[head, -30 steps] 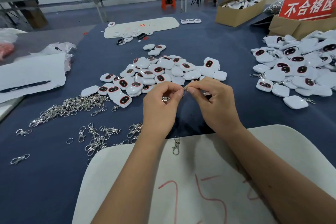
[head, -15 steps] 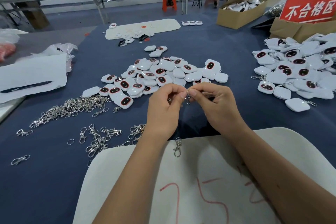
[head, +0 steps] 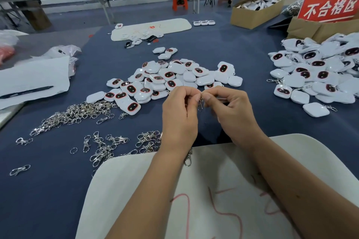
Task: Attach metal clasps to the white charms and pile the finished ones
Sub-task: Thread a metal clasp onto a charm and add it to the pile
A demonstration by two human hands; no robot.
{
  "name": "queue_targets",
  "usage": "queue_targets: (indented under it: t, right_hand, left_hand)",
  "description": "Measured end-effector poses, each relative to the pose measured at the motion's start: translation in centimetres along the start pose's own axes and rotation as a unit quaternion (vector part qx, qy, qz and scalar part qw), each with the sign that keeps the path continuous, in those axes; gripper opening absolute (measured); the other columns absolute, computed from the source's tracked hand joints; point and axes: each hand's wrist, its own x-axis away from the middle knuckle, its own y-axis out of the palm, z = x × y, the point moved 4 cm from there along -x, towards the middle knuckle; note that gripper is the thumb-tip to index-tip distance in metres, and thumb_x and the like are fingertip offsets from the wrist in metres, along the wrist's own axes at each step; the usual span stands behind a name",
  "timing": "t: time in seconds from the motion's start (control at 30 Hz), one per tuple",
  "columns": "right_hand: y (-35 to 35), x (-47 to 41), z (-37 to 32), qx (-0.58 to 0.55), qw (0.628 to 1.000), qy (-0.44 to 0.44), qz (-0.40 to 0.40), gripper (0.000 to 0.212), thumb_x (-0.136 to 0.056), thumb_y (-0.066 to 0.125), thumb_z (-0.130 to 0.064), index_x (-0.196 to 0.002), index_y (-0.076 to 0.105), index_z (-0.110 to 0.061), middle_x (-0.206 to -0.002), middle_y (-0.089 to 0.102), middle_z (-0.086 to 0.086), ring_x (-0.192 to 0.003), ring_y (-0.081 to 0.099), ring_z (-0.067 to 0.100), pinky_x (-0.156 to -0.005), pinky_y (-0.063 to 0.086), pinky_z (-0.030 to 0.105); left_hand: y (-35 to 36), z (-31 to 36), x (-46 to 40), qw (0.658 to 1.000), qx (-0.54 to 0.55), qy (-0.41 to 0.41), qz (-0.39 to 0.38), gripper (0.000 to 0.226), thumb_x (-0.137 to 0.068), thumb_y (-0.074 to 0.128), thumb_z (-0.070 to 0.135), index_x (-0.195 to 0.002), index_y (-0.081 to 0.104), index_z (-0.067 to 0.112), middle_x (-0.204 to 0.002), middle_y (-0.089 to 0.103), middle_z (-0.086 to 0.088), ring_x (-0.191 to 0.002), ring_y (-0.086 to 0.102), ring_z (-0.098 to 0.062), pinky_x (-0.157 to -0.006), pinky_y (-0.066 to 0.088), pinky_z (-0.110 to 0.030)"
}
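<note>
My left hand point(head: 179, 116) and my right hand point(head: 233, 110) meet above the blue table, both pinching one small metal clasp point(head: 201, 103) that dangles between the fingertips. My right hand seems to enclose something more, but its fingers hide what it is. Just beyond the hands lies a heap of white charms point(head: 171, 79) with dark red-rimmed ovals. A second pile of charms with clasps point(head: 318, 75) sits at the right. Loose metal clasps point(head: 77, 112) are spread at the left.
A white board point(head: 213, 200) with red marks lies under my forearms, one clasp point(head: 188, 159) on its edge. White paper with a black pen point(head: 25, 92) sits far left. Cardboard boxes point(head: 254, 14) and a red sign point(head: 330, 7) stand at the back right.
Both hands stay together on the clasp. The clasp now hangs lower between the fingertips, and the fingers have shifted slightly.
</note>
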Motion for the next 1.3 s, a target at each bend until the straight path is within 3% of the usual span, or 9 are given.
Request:
queue_targets:
  t: [0.23,0.4,0.5,0.6,0.7,0.8,0.97,1.13,1.3]
  right_hand:
    - [0.3,0.1,0.3,-0.016,0.999,0.033,-0.008,0.025,-0.102,0.065,-0.011,-0.083,0.074,-0.024,-0.068,0.059,-0.004,-0.059,0.042,0.017,-0.055,0.037,0.031]
    - [0.3,0.2,0.6,0.027,0.998,0.049,0.027,0.028,-0.101,0.06,-0.018,-0.075,0.068,-0.024,-0.056,0.054,-0.012,-0.05,0.046,0.009,-0.049,0.039,0.024]
    - [-0.8,-0.5,1.4,-0.063,0.977,0.159,0.127,0.014,-0.081,0.053,-0.022,-0.077,0.065,-0.015,-0.055,0.043,0.007,-0.048,0.039,0.02,-0.044,0.034,0.026]
    - [-1.3,-1.1,2.4,-0.126,0.94,0.271,0.166,0.037,-0.066,0.043,-0.017,-0.096,0.065,-0.019,-0.071,0.049,0.005,-0.055,0.044,0.021,-0.049,0.04,0.031]
    - [-1.2,-0.8,2.7,-0.113,0.961,0.227,0.113,0.031,-0.087,0.053,-0.003,-0.112,0.064,-0.018,-0.069,0.061,-0.01,-0.066,0.051,0.014,-0.068,0.048,0.04]
    - [-1.2,-0.4,2.9,-0.092,0.976,0.186,0.071,0.026,-0.096,0.072,-0.008,-0.12,0.07,-0.015,-0.1,0.073,0.002,-0.091,0.066,0.017,-0.089,0.058,0.037]
    - [-1.0,-0.3,2.4,-0.036,0.986,0.127,0.104,0.009,-0.097,0.072,-0.019,-0.105,0.072,-0.013,-0.076,0.071,0.0,-0.063,0.06,0.012,-0.057,0.05,0.025]
    - [-1.0,-0.2,2.1,0.017,0.983,0.116,0.141,0.018,-0.091,0.079,-0.028,-0.093,0.066,-0.016,-0.076,0.071,0.004,-0.061,0.058,0.015,-0.066,0.048,0.035]
    - [-1.1,-0.1,1.8,0.07,0.982,0.087,0.151,0.019,-0.089,0.081,-0.026,-0.089,0.065,-0.015,-0.074,0.073,-0.003,-0.06,0.063,0.009,-0.061,0.048,0.025]
  left_hand:
    - [-0.2,0.1,0.1,0.999,-0.024,0.024,0.001,0.01,-0.098,0.06,0.006,-0.092,0.065,0.012,-0.084,0.061,0.007,-0.077,0.053,-0.008,-0.07,0.039,-0.017]
    - [-0.3,0.0,0.0,0.996,-0.072,0.046,-0.011,0.014,-0.098,0.054,0.005,-0.091,0.059,0.017,-0.089,0.059,0.006,-0.083,0.051,-0.005,-0.073,0.037,-0.013]
    - [-0.3,-0.5,-0.1,0.993,-0.099,0.042,-0.038,0.015,-0.099,0.053,0.006,-0.09,0.058,0.016,-0.09,0.058,0.008,-0.086,0.05,-0.002,-0.073,0.037,-0.014]
    - [-0.2,-1.0,-0.2,0.989,-0.12,0.027,-0.08,0.016,-0.099,0.052,0.006,-0.088,0.056,0.017,-0.09,0.058,0.009,-0.087,0.05,-0.003,-0.072,0.038,-0.017]
    - [0.1,-1.0,-0.1,0.984,-0.128,0.02,-0.124,0.021,-0.099,0.05,0.006,-0.085,0.054,0.02,-0.084,0.053,0.014,-0.082,0.049,-0.003,-0.068,0.035,-0.017]
    - [0.4,-1.0,0.2,0.98,-0.125,0.009,-0.153,0.02,-0.099,0.049,0.007,-0.085,0.055,0.02,-0.079,0.051,0.016,-0.076,0.047,-0.003,-0.065,0.032,-0.02]
    - [0.5,-0.7,0.2,0.979,-0.116,0.009,-0.168,0.018,-0.1,0.049,0.006,-0.087,0.055,0.017,-0.082,0.053,0.012,-0.076,0.046,-0.006,-0.066,0.035,-0.022]
    - [0.6,-0.5,0.3,0.975,-0.123,0.014,-0.183,0.016,-0.1,0.047,0.004,-0.089,0.055,0.013,-0.087,0.056,0.002,-0.082,0.05,-0.019,-0.07,0.043,-0.033]
    - [0.8,-0.7,0.3,0.972,-0.142,0.007,-0.189,0.017,-0.1,0.046,0.005,-0.089,0.053,0.016,-0.088,0.054,0.004,-0.08,0.047,-0.014,-0.066,0.037,-0.026]
